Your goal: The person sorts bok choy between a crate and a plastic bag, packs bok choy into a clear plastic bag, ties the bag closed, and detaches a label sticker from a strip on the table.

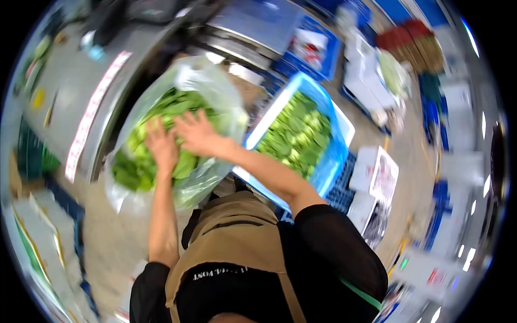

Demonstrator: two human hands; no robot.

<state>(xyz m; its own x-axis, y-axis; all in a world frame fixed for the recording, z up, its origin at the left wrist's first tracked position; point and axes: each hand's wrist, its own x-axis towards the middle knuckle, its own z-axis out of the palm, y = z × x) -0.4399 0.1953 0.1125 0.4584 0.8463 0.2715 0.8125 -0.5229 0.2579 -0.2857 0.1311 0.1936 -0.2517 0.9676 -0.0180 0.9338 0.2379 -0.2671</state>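
A large clear plastic bag [200, 79] stands with its mouth wide, filled with leafy greens [180, 102] that look like bok choy. On top of the greens lies my left hand [160, 144], its fingers spread. My right hand [198, 132] rests beside it, fingers also apart and pressed on the leaves. Neither hand wraps round anything that I can see. Just right of the bag is a white box with a blue plastic liner [338, 145], full of more of the same greens [296, 132].
A metal table [64, 99] with a red-marked strip runs along the left. Behind the bag stands a metal surface [258, 21] near a blue crate [323, 67]. White foam boxes [371, 169] sit at right, with a white box [366, 70] farther back.
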